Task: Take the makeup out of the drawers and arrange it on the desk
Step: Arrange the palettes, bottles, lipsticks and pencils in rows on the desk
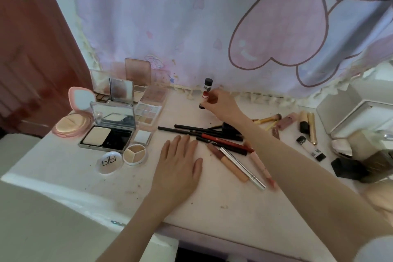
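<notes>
**Tube held upright at the curtain**

I see my right hand (pixel 214 102) pinching a black-capped tube (pixel 205 93) upright, just before the curtain (pixel 212 27). My left hand (pixel 180 161) lies spread flat on the desk (pixel 212 202), nearer me, beside the pencils (pixel 212 136).

Lighting: soft, even daylight, diffused through the curtain (pixel 212 27) behind the desk (pixel 212 198); shadows faint. Glare: pale reflections on the open compact mirrors (pixel 116 112) at the desk's back left corner. Exposure: door (pixel 32 59) at left dim and reddish. Distortion: wide-angle bending, desk edges bowed. Focus: slight overall softness; bottom right corner blurred, near forearm smeared.
</notes>
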Demonstrator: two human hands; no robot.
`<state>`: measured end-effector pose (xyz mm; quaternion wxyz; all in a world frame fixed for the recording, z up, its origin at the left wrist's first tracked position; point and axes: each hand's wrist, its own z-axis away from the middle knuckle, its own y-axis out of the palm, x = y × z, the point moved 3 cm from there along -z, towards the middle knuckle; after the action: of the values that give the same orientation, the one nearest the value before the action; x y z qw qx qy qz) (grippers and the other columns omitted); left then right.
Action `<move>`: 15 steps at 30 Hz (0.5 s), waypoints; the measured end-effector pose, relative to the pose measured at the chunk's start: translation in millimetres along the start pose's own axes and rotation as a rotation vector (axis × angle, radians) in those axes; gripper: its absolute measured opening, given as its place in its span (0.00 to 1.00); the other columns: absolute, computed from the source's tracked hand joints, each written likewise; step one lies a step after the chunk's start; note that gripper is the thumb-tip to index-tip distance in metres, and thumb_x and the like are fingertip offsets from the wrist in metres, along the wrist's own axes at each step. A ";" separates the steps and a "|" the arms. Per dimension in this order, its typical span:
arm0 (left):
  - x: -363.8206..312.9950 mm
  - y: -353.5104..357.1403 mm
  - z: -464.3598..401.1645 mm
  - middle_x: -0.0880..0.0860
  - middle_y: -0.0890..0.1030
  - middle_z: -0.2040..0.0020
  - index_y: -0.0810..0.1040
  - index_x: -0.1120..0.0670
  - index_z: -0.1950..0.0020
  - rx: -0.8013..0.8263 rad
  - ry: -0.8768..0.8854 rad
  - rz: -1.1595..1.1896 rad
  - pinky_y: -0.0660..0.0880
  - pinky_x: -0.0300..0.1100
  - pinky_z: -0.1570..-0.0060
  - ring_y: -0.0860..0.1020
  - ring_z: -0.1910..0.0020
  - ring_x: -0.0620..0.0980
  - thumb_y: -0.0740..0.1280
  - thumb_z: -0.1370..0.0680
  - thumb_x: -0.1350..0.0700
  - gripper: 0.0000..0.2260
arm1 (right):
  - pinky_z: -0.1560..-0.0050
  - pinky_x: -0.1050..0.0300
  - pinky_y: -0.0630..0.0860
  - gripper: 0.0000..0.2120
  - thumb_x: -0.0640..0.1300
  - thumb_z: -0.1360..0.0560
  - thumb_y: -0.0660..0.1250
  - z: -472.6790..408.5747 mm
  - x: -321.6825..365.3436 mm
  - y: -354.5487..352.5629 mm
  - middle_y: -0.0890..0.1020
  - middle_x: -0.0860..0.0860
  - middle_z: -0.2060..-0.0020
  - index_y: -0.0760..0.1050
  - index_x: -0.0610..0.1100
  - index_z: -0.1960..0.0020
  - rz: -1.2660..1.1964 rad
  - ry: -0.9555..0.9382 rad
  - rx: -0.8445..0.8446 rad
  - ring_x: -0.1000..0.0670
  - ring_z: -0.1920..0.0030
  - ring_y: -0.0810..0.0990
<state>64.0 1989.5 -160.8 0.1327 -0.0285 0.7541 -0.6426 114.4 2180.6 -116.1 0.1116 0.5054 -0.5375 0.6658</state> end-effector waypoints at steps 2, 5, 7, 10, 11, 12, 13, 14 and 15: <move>2.7 6.0 -1.1 0.52 0.51 0.23 0.51 0.51 0.24 0.006 -0.001 -0.014 0.40 0.48 0.28 0.48 0.25 0.51 0.44 0.20 0.45 0.25 | 0.47 0.53 0.75 0.08 0.39 0.28 0.67 -10.5 -3.9 8.9 0.82 0.42 0.52 0.77 0.38 0.49 0.015 0.022 0.001 0.45 0.50 0.80; 3.0 7.2 -1.8 0.51 0.49 0.23 0.50 0.51 0.24 0.006 0.000 -0.004 0.38 0.47 0.28 0.46 0.25 0.50 0.41 0.21 0.44 0.26 | 0.48 0.54 0.74 0.08 0.39 0.27 0.67 -23.8 -9.1 17.4 0.81 0.44 0.53 0.76 0.38 0.50 0.041 0.042 -0.006 0.45 0.51 0.79; 2.7 6.3 -2.1 0.51 0.50 0.23 0.51 0.51 0.24 0.002 -0.001 0.005 0.37 0.47 0.29 0.46 0.25 0.50 0.38 0.23 0.44 0.28 | 0.55 0.59 0.71 0.07 0.42 0.27 0.66 -30.5 -10.4 20.1 0.80 0.48 0.56 0.76 0.41 0.50 0.085 0.041 -0.006 0.49 0.54 0.77; 3.3 6.1 -2.5 0.51 0.50 0.23 0.51 0.51 0.24 -0.006 -0.011 0.012 0.37 0.47 0.29 0.47 0.25 0.50 0.38 0.23 0.44 0.28 | 0.60 0.61 0.65 0.05 0.45 0.25 0.65 -37.5 -9.5 23.6 0.78 0.50 0.57 0.74 0.44 0.52 0.164 0.014 0.000 0.51 0.57 0.74; 3.7 6.4 -2.8 0.51 0.50 0.23 0.51 0.50 0.24 -0.006 -0.014 0.016 0.37 0.47 0.29 0.46 0.25 0.50 0.39 0.23 0.44 0.28 | 0.62 0.61 0.65 0.06 0.46 0.24 0.64 -38.4 -9.1 24.8 0.78 0.49 0.57 0.74 0.43 0.52 0.171 0.006 0.002 0.51 0.58 0.74; 4.0 6.6 -2.9 0.51 0.50 0.23 0.51 0.50 0.24 -0.007 -0.016 0.021 0.37 0.47 0.29 0.46 0.25 0.50 0.40 0.23 0.44 0.27 | 0.62 0.61 0.66 0.08 0.47 0.24 0.63 -38.8 -9.4 25.8 0.79 0.48 0.57 0.74 0.42 0.52 0.164 0.004 0.003 0.51 0.58 0.75; 4.3 6.6 -2.9 0.51 0.50 0.23 0.51 0.50 0.24 -0.007 -0.019 0.026 0.37 0.47 0.29 0.46 0.25 0.49 0.40 0.23 0.44 0.27 | 0.61 0.61 0.67 0.09 0.48 0.24 0.63 -39.0 -9.7 26.4 0.80 0.48 0.56 0.75 0.41 0.51 0.154 0.006 0.002 0.50 0.57 0.75; 4.4 6.3 -2.9 0.51 0.50 0.23 0.51 0.50 0.24 -0.008 -0.021 0.030 0.37 0.47 0.28 0.46 0.25 0.49 0.41 0.23 0.44 0.27 | 0.60 0.61 0.67 0.10 0.47 0.24 0.63 -38.9 -10.0 26.7 0.80 0.47 0.56 0.75 0.41 0.50 0.146 0.014 0.001 0.50 0.57 0.76; 4.5 6.2 -2.9 0.50 0.50 0.23 0.51 0.50 0.24 -0.010 -0.020 0.029 0.37 0.47 0.28 0.46 0.25 0.49 0.41 0.23 0.44 0.27 | 0.58 0.61 0.67 0.10 0.47 0.24 0.64 -39.2 -10.6 27.2 0.80 0.46 0.55 0.76 0.40 0.50 0.138 0.026 0.002 0.50 0.56 0.76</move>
<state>59.8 1992.4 -167.2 0.1493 -0.0245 0.7563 -0.6365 78.8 2206.4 -137.4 0.0718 0.4586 -0.5690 0.6788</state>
